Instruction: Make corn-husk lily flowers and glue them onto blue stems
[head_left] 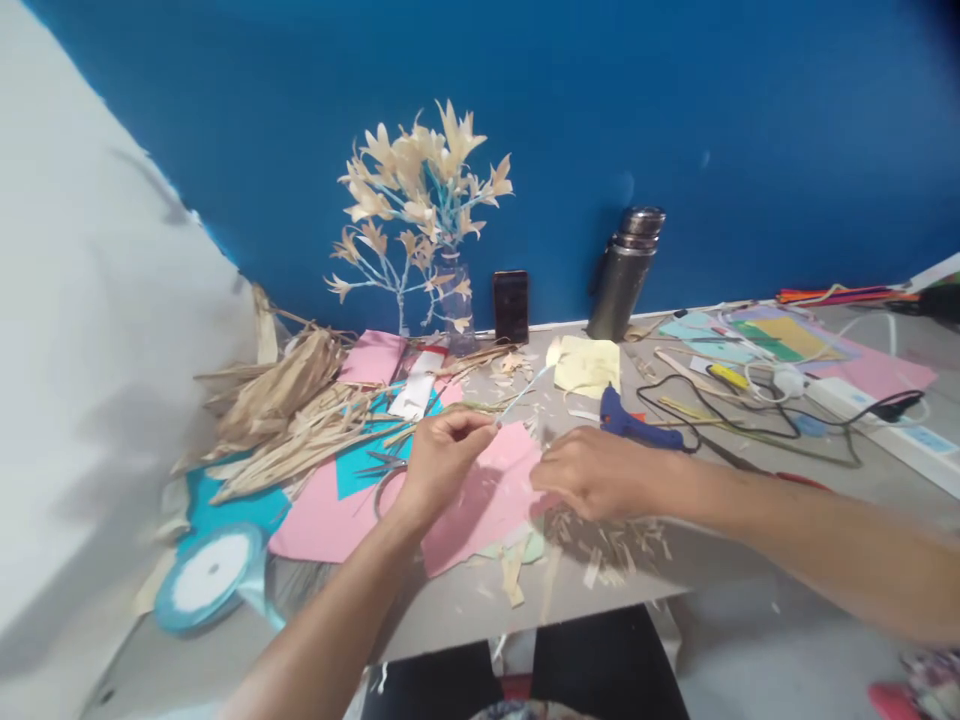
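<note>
My left hand (450, 455) is closed in a pinch on a thin, pale blue flower stem (523, 393). The stem slants up to the right, with a small cream flower (553, 352) at its tip, beside a yellow paper square (589, 366). My right hand (589, 472) is closed, knuckles up, at the right edge of a pink paper sheet (480, 500). Whatever its fingers hold is hidden. Scissors (386, 480) lie partly behind my left hand. A blue glue gun (637, 425) rests just beyond my right wrist.
Dried husks (292, 400) and a ribbon roll (211, 575) occupy the left side. Husk flowers (427, 170) stand at the back, near a phone (511, 306) and a dark flask (624, 280). Cables run to a power strip (885, 430) at right. Scraps (611, 550) litter the front.
</note>
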